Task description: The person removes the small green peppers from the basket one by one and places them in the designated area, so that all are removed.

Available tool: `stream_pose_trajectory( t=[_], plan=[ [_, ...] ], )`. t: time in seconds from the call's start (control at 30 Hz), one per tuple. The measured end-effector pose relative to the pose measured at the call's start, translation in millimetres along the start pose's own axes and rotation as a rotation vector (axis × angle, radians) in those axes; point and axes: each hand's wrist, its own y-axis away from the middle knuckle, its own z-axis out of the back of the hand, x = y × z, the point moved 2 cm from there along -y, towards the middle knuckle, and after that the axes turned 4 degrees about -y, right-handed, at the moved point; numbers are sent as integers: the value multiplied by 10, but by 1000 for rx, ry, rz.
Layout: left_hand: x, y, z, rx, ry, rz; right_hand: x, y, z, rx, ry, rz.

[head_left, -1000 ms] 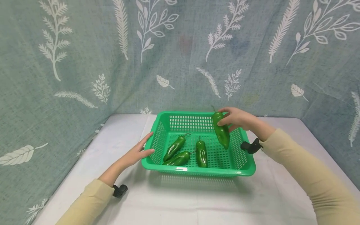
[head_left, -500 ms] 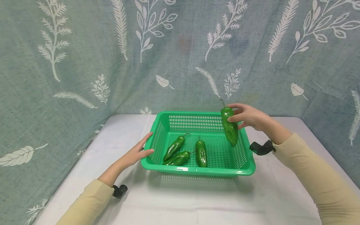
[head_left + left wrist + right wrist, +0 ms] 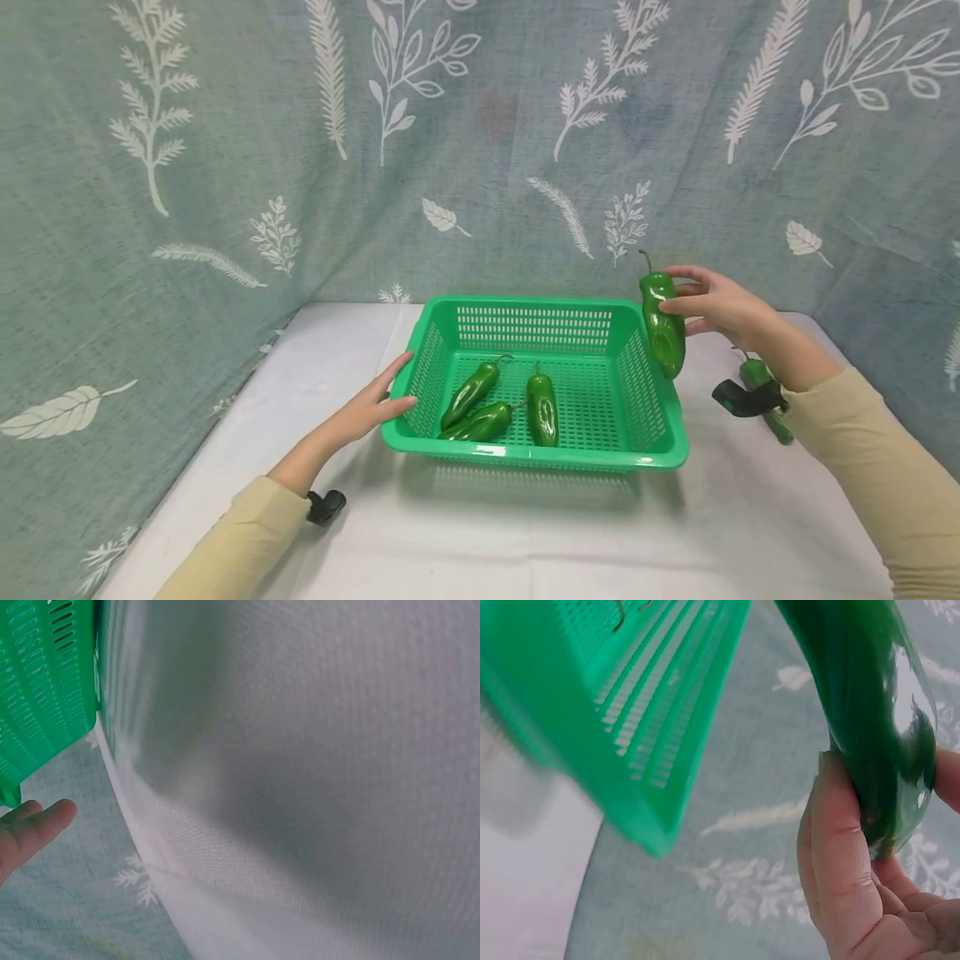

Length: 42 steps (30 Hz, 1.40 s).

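Observation:
My right hand (image 3: 723, 310) pinches a glossy green chili pepper (image 3: 662, 321) between thumb and fingers, over the right rim of a green plastic basket (image 3: 570, 455). The pepper hangs stem up, tilted a little. Up close in the right wrist view, the fingers are around the same pepper (image 3: 877, 712). Inside the basket lie three more green peppers, one at the left (image 3: 471, 393), one in front of it and one near the middle (image 3: 542, 410). My left hand (image 3: 363, 412) rests its extended fingers against the basket's left rim.
Another green pepper (image 3: 755, 375) lies on the white cloth to the right of the basket, partly hidden by the black wrist camera (image 3: 746, 397). A grey-green leaf-patterned curtain (image 3: 480, 233) rises behind the table and along its sides.
My right hand has carried the pepper rightward and slightly up, from above the basket's inside to its right rim. The pepper on the cloth has come into sight. The left hand stays put.

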Motion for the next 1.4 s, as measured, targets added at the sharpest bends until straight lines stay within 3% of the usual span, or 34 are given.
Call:
stream_pose_trajectory(
  t=[0.53, 0.93, 1.4],
  plan=[
    [7, -17, 2, -7, -17, 3, -430, 95, 333, -144, 82, -35],
    [6, -12, -6, -1, -6, -9, -808, 116, 404, -160, 126, -107],
    [19, -25, -4, -5, -15, 1, -1235, 106, 418, -197, 153, -135]
  ],
)
